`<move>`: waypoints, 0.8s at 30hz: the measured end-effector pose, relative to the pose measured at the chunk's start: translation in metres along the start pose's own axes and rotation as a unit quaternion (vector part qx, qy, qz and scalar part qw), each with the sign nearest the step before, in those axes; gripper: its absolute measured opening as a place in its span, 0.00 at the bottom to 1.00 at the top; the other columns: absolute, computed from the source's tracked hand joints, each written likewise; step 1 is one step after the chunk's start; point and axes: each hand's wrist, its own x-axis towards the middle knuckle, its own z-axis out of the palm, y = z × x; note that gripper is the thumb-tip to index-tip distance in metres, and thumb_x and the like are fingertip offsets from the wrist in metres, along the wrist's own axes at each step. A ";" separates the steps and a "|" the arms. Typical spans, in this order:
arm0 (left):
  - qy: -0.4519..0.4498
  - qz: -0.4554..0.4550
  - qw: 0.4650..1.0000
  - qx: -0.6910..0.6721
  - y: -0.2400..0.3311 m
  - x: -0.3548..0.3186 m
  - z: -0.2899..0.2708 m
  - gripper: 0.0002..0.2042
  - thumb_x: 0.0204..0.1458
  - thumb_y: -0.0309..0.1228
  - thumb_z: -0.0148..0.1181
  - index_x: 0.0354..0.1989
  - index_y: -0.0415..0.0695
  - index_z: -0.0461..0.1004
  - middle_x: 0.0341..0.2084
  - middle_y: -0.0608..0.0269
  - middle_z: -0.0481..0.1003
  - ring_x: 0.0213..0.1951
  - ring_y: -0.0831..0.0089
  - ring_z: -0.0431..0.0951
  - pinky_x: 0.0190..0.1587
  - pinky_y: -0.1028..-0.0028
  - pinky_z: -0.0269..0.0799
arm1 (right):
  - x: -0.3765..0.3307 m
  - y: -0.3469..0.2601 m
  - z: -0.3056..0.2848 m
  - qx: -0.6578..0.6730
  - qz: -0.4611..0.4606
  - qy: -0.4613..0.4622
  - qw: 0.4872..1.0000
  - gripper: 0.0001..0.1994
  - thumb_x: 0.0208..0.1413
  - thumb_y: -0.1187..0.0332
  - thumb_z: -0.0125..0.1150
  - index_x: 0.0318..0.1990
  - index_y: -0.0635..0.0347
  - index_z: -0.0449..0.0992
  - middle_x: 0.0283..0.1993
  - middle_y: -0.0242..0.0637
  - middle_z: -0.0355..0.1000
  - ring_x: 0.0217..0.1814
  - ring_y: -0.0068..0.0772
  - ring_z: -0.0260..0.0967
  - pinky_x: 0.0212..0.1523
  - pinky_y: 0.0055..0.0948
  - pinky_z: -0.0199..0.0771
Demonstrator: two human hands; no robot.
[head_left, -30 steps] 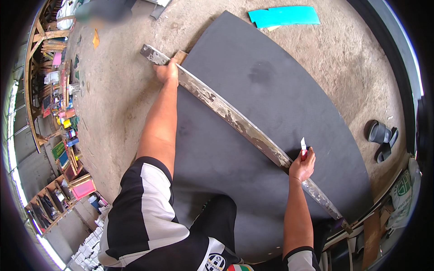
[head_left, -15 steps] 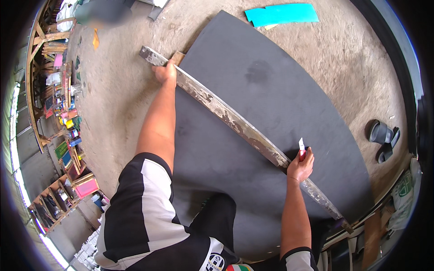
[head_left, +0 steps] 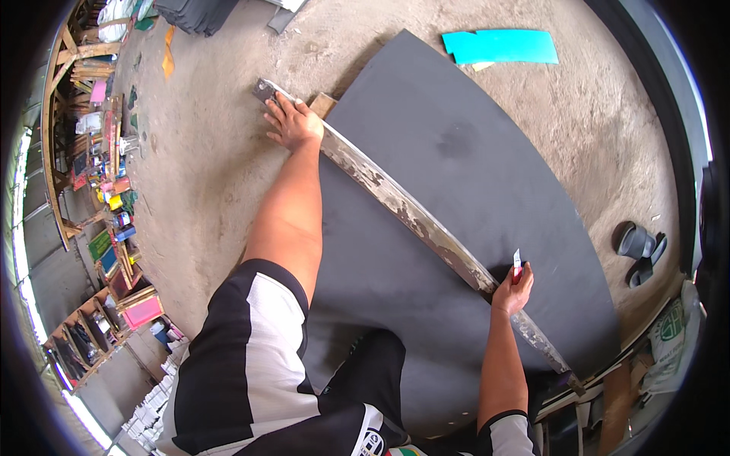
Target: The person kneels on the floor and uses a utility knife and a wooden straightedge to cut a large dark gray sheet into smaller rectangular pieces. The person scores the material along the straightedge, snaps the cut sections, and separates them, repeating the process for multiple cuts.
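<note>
A large dark grey sheet [head_left: 456, 182] lies in front of me. Diagonally across it runs a long, worn straightedge bar [head_left: 395, 199] with flaking paint, from upper left to lower right. My left hand [head_left: 296, 125] rests on the bar's far left end, fingers spread, just past the sheet's edge. A small wooden block [head_left: 322, 105] shows beside that hand, against the sheet. My right hand [head_left: 512, 292] is closed around a red-handled utility knife [head_left: 517, 267], its pale blade pointing up. That hand is over the bar's lower right part; whether it presses on the bar, I cannot tell.
A turquoise offcut [head_left: 502, 47] lies on the concrete floor [head_left: 205, 167] beyond the sheet. Black sandals [head_left: 637, 243] sit at the right. Cluttered wooden shelving [head_left: 91, 319] lines the left side, and a stack of dark sheets [head_left: 199, 14] stands at the upper left.
My left hand has opened from its grip on the bar's end and now lies with fingers spread over it. The right hand still holds the knife. The whole view has shifted slightly.
</note>
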 end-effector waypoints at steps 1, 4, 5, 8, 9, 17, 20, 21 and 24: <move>0.002 0.001 1.000 -0.009 -0.001 0.001 0.003 0.31 0.74 0.51 0.29 0.84 0.60 0.40 0.84 0.64 0.36 0.82 0.55 0.39 0.80 0.42 0.37 | 0.002 -0.007 -0.006 -0.008 0.009 -0.020 1.000 0.21 0.63 0.65 0.65 0.63 0.52 0.73 0.54 0.39 0.78 0.53 0.48 0.78 0.49 0.45 0.76; -0.002 -0.001 0.999 -0.034 -0.003 0.003 0.009 0.31 0.74 0.49 0.29 0.84 0.60 0.41 0.84 0.64 0.36 0.82 0.55 0.42 0.80 0.41 0.38 | 0.009 -0.050 -0.024 -0.026 0.086 -0.093 0.992 0.19 0.61 0.68 0.65 0.58 0.52 0.71 0.49 0.42 0.78 0.47 0.48 0.79 0.48 0.46 0.76; -0.003 0.000 0.999 -0.043 -0.004 0.003 0.011 0.31 0.74 0.49 0.29 0.84 0.60 0.40 0.84 0.64 0.35 0.82 0.55 0.44 0.80 0.41 0.39 | 0.006 -0.073 -0.026 0.008 0.017 -0.084 0.996 0.17 0.57 0.73 0.61 0.55 0.53 0.70 0.45 0.44 0.77 0.45 0.51 0.78 0.48 0.47 0.75; -0.008 0.003 0.998 -0.069 -0.004 0.001 0.012 0.30 0.74 0.48 0.29 0.84 0.60 0.42 0.84 0.63 0.35 0.81 0.54 0.47 0.79 0.40 0.39 | 0.001 -0.163 -0.015 0.073 -0.109 -0.168 0.977 0.17 0.56 0.79 0.55 0.54 0.58 0.72 0.47 0.48 0.77 0.48 0.57 0.78 0.49 0.49 0.75; -0.008 0.005 0.997 -0.076 -0.004 0.000 0.012 0.30 0.74 0.48 0.29 0.83 0.59 0.42 0.84 0.63 0.35 0.81 0.56 0.47 0.79 0.40 0.39 | 0.000 -0.196 -0.009 0.077 -0.143 -0.213 0.963 0.18 0.59 0.79 0.55 0.57 0.58 0.73 0.49 0.49 0.78 0.52 0.57 0.78 0.52 0.49 0.77; -0.016 0.020 0.993 -0.117 -0.004 -0.005 0.012 0.31 0.73 0.46 0.33 0.83 0.54 0.44 0.83 0.57 0.36 0.81 0.54 0.48 0.76 0.32 0.43 | -0.012 -0.414 0.044 -0.089 -0.330 -0.379 0.860 0.27 0.70 0.66 0.55 0.75 0.51 0.61 0.48 0.48 0.80 0.50 0.51 0.83 0.45 0.47 0.86; 0.002 0.038 0.990 -0.139 -0.005 -0.006 0.014 0.31 0.71 0.43 0.36 0.82 0.51 0.46 0.83 0.52 0.38 0.80 0.50 0.48 0.75 0.31 0.45 | -0.012 -0.448 0.056 -0.146 -0.349 -0.394 0.838 0.24 0.74 0.62 0.50 0.74 0.49 0.61 0.50 0.49 0.79 0.46 0.53 0.84 0.42 0.49 0.86; 0.001 0.041 0.989 -0.144 -0.005 -0.006 0.014 0.32 0.71 0.43 0.36 0.82 0.51 0.47 0.83 0.51 0.38 0.80 0.49 0.49 0.75 0.31 0.45 | -0.011 -0.453 0.058 -0.155 -0.348 -0.399 0.834 0.24 0.73 0.64 0.50 0.74 0.50 0.60 0.50 0.49 0.79 0.46 0.53 0.84 0.42 0.49 0.86; -0.002 0.040 0.988 -0.150 -0.006 -0.007 0.015 0.32 0.71 0.42 0.37 0.82 0.50 0.47 0.83 0.52 0.38 0.80 0.49 0.50 0.75 0.31 0.45 | -0.011 -0.463 0.061 -0.178 -0.348 -0.412 0.823 0.27 0.71 0.68 0.51 0.76 0.53 0.58 0.51 0.50 0.79 0.47 0.54 0.84 0.42 0.49 0.87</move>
